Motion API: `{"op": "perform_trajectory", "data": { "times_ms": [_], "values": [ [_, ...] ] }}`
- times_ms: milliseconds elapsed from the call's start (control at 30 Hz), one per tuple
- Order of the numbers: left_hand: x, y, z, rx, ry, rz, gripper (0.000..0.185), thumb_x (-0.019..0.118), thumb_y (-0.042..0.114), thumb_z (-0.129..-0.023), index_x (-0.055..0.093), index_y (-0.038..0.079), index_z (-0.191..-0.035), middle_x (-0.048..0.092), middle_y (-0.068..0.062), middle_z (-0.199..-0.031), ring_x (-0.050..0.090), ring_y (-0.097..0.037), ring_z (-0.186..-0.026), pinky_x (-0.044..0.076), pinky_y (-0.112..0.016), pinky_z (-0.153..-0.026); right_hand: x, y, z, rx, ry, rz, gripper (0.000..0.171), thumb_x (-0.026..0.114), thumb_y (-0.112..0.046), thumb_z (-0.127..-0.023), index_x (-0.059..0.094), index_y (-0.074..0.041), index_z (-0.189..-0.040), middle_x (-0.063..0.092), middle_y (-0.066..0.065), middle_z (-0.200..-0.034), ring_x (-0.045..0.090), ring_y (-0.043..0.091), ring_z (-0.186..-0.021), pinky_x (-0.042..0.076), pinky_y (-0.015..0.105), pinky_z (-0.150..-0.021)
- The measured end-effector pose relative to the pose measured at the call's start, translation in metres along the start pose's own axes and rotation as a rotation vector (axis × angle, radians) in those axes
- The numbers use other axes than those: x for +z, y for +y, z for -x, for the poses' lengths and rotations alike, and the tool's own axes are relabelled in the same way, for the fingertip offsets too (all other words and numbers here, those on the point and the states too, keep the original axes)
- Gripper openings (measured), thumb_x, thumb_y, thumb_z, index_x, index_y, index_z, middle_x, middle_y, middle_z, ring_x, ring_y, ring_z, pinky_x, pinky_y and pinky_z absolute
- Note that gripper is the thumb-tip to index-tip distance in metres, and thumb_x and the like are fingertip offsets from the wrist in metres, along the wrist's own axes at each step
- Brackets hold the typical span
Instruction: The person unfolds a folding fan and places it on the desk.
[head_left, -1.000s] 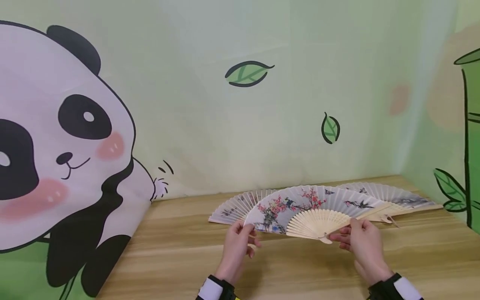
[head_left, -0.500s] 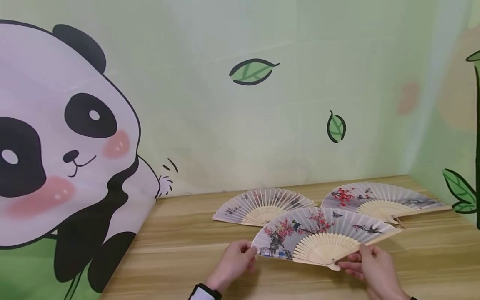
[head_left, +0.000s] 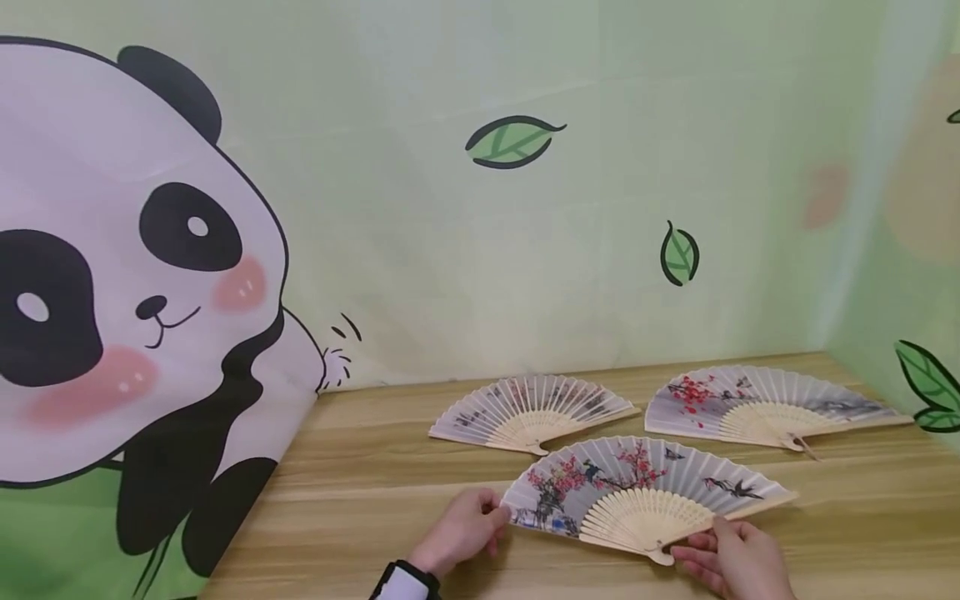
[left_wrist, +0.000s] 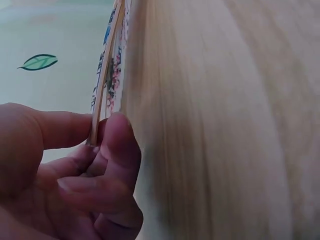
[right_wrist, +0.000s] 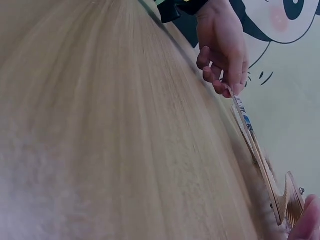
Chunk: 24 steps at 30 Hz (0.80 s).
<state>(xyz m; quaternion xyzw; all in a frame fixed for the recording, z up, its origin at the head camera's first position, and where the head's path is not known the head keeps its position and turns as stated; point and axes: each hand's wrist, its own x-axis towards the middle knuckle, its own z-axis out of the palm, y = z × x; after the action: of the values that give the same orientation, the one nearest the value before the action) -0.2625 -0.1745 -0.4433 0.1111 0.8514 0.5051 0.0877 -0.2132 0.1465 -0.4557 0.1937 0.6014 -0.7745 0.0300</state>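
Fingers of left hand (head_left: 461,527) pinching fan (head_left: 645,500) edge, right hand (head_left: 731,560) seemingly gripping pivot

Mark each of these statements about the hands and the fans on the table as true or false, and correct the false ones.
1. Three open fans are in view on the wooden table. True.
2. The left hand pinches the left end of the nearest fan. True.
3. The right hand rests on the far right fan. False: it holds the nearest fan close to its pivot, and the far right fan lies untouched.
4. The nearest fan is folded shut. False: it is spread open, showing red blossoms and birds.
5. The far left fan lies behind the nearest fan, toward the wall. True.
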Motion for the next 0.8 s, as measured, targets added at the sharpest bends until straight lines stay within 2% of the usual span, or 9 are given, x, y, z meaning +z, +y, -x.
{"op": "perform_trajectory", "data": {
  "times_ms": [200,400,567,800],
  "values": [
    [0.001,-0.003,-0.004,-0.038,-0.040,-0.007,0.023,0.059,0.012,-0.096,0.058,0.003,-0.074,0.053,-0.001,-0.063,0.051,-0.011,-0.046,0.030,-0.023,-0.039,-0.005,0.001,-0.002,0.021,-0.014,0.008,0.031,0.027,-0.017,-0.107,0.037,0.012,-0.109,0.064,0.005,-0.076,0.070,0.017,-0.068,0.058,0.030,-0.064],
    [-0.004,-0.001,-0.009,-0.044,-0.031,-0.091,0.022,0.062,0.014,-0.094,0.058,0.005,-0.075,0.053,-0.001,-0.060,0.048,-0.010,-0.043,0.031,-0.022,-0.037,0.000,-0.003,-0.008,0.047,-0.029,0.003,0.035,0.028,-0.014,-0.106,0.038,0.018,-0.115,0.062,0.004,-0.076,0.068,0.012,-0.066,0.055,0.023,-0.061],
    [-0.007,-0.001,-0.011,-0.066,-0.022,-0.110,0.020,0.064,0.012,-0.094,0.055,0.006,-0.077,0.053,-0.003,-0.055,0.047,-0.009,-0.040,0.033,-0.020,-0.036,0.008,-0.001,-0.009,0.059,0.012,0.016,0.033,0.029,-0.013,-0.106,0.038,0.018,-0.112,0.061,0.005,-0.072,0.067,0.013,-0.061,0.054,0.023,-0.056],
    [-0.010,-0.002,-0.016,-0.065,-0.012,-0.091,0.016,0.063,0.006,-0.092,0.051,0.004,-0.083,0.053,-0.006,-0.059,0.049,-0.011,-0.040,0.039,-0.022,-0.034,0.016,0.000,-0.010,0.040,0.050,0.028,0.032,0.029,-0.014,-0.106,0.033,0.017,-0.112,0.059,0.007,-0.069,0.066,0.016,-0.057,0.054,0.024,-0.051]
  ]
}}
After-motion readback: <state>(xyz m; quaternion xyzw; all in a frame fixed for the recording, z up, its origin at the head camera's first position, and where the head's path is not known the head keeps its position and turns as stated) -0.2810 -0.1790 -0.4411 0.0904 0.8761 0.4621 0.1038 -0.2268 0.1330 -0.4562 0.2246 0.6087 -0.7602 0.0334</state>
